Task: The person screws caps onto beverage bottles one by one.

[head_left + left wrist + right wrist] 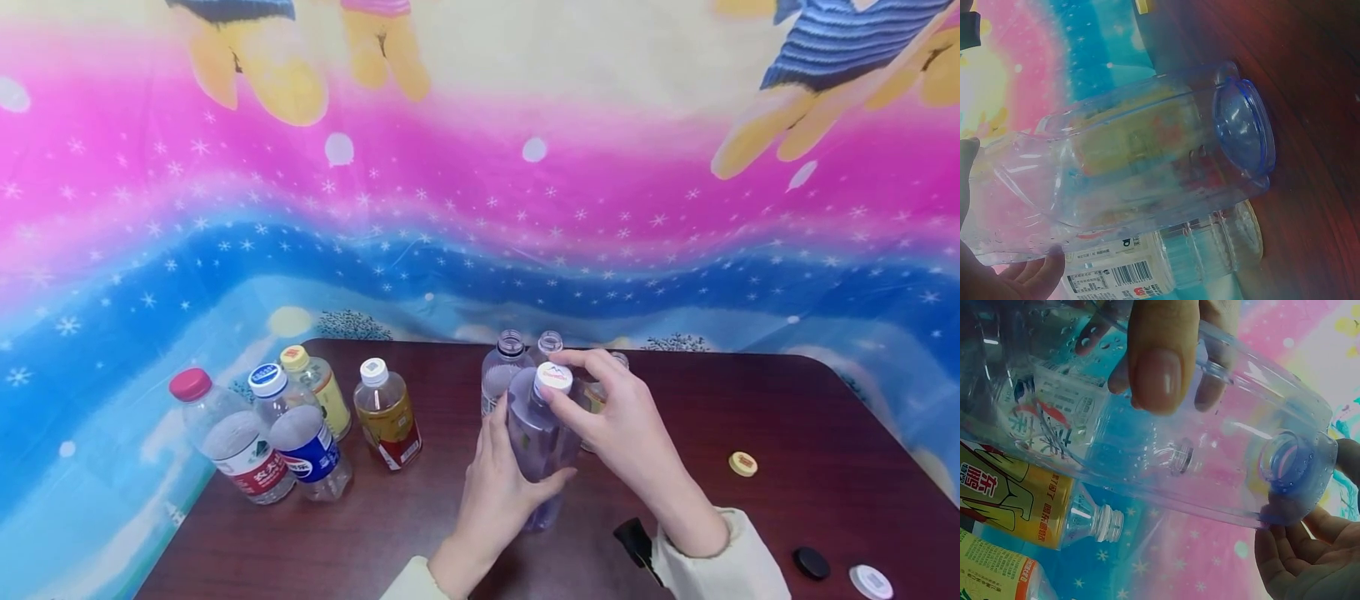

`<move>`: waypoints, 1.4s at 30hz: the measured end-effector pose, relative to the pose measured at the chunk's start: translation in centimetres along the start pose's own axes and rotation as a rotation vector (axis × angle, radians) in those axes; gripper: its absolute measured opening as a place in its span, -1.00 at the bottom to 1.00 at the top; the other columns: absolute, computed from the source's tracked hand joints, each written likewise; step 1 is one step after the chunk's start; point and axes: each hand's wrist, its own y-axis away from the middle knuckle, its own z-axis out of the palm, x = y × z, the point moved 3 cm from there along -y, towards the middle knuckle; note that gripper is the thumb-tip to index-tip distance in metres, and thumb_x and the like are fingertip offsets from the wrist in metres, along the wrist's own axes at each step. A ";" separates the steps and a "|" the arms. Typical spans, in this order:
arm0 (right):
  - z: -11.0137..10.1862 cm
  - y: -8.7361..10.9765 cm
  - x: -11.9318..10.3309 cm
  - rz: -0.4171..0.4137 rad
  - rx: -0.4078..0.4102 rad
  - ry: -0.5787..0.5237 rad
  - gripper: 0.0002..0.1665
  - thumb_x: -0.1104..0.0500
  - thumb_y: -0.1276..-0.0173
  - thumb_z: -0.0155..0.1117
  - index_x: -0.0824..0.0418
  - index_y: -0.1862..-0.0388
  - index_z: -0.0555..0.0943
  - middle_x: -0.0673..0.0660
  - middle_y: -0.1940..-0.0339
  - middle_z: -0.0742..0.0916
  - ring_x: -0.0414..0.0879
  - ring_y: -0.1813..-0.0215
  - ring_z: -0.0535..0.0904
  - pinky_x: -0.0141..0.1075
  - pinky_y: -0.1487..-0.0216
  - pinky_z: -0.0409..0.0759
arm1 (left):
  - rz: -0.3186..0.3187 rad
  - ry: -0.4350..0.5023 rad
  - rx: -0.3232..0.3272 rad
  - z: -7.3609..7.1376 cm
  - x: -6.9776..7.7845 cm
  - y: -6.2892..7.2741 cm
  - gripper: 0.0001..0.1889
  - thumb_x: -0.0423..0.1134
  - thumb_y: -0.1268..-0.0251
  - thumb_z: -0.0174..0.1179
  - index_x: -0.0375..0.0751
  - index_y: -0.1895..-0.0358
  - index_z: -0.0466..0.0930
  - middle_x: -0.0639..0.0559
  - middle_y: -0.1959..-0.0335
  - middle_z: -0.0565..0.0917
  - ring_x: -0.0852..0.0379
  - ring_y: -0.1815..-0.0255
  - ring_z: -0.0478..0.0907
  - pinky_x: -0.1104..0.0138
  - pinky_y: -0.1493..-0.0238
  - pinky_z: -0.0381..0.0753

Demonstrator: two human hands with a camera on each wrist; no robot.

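At the lower right of the frame, a loose white cap (pixel 872 582) and a black cap (pixel 812 563) are lying on the dark table (pixel 840 500); a yellow cap (pixel 742 464) is resting farther up, probably set aside from the working fingers. Just right of the lower centre, the left hand (pixel 495 479) is wrapping the purple-tinted bottle (pixel 528 437), fingers and thumb on opposite sides, seemingly bracing it against twisting. The right hand (pixel 618 408) is pinching the printed white cap (pixel 553 377) over its mouth between thumb and finger, a grip suiting fine turning; whether threads are engaging, I cannot tell. The bottle is standing roughly upright, which is likely helping the cap sit level. At the left, four capped bottles (pixel 307 450) are grouping together, seemingly sorted from the uncapped bottles (pixel 501 367) that are standing behind the hands. Beyond, a printed backdrop (pixel 480 192) is hanging.
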 end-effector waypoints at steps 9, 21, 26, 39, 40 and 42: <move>0.0 0.6 0.1 -0.028 -0.051 -0.010 -0.52 0.17 -0.26 0.32 0.18 -0.18 0.55 0.16 -0.11 0.63 0.03 -0.18 0.51 0.07 -0.10 0.52 | 0.035 -0.028 0.025 0.0 0.1 0.2 0.12 0.15 0.19 0.49 -0.32 -0.39 0.06 -0.12 -0.13 0.47 0.00 -0.05 0.55 0.07 0.16 0.67; -0.2 0.6 0.5 0.031 0.013 0.023 -0.68 0.16 -0.17 0.41 0.19 0.09 0.62 0.07 0.02 0.65 -0.11 -0.05 0.52 -0.09 -0.02 0.59 | 0.035 -0.028 0.030 -0.1 0.0 0.2 0.12 0.14 0.20 0.50 -0.33 -0.39 0.07 -0.12 -0.11 0.47 0.02 -0.03 0.54 0.08 0.18 0.67; 0.0 0.5 0.4 0.020 -0.022 -0.024 -0.56 0.16 -0.18 0.39 0.22 -0.06 0.57 0.15 -0.10 0.62 0.02 -0.19 0.48 0.06 -0.18 0.48 | 0.055 -0.034 0.047 -0.1 0.0 0.3 0.12 0.14 0.20 0.50 -0.33 -0.39 0.06 -0.12 -0.11 0.47 0.01 -0.05 0.54 0.08 0.19 0.68; -0.2 0.4 0.2 -0.057 -0.043 -0.072 -0.58 0.28 -0.25 0.28 0.17 -0.12 0.62 0.10 -0.07 0.69 -0.03 -0.18 0.53 0.03 -0.10 0.59 | 0.062 -0.031 0.062 -0.1 0.0 0.2 0.12 0.13 0.22 0.51 -0.34 -0.38 0.08 -0.11 -0.10 0.48 0.03 -0.02 0.54 0.10 0.24 0.67; -0.3 0.3 0.2 -0.049 -0.041 -0.072 -0.59 0.29 -0.24 0.29 0.18 -0.11 0.62 0.10 -0.07 0.69 -0.05 -0.17 0.53 0.01 -0.10 0.59 | 0.060 -0.031 0.061 -0.1 0.0 0.2 0.12 0.13 0.22 0.51 -0.34 -0.38 0.08 -0.11 -0.10 0.48 0.03 -0.02 0.54 0.10 0.24 0.67; -0.3 0.3 0.1 -0.031 -0.037 -0.071 -0.59 0.29 -0.23 0.31 0.18 -0.09 0.63 0.09 -0.06 0.69 -0.06 -0.16 0.53 -0.02 -0.10 0.60 | 0.056 -0.029 0.058 0.0 0.0 0.2 0.12 0.13 0.22 0.51 -0.34 -0.39 0.08 -0.11 -0.11 0.47 0.02 -0.03 0.54 0.09 0.23 0.67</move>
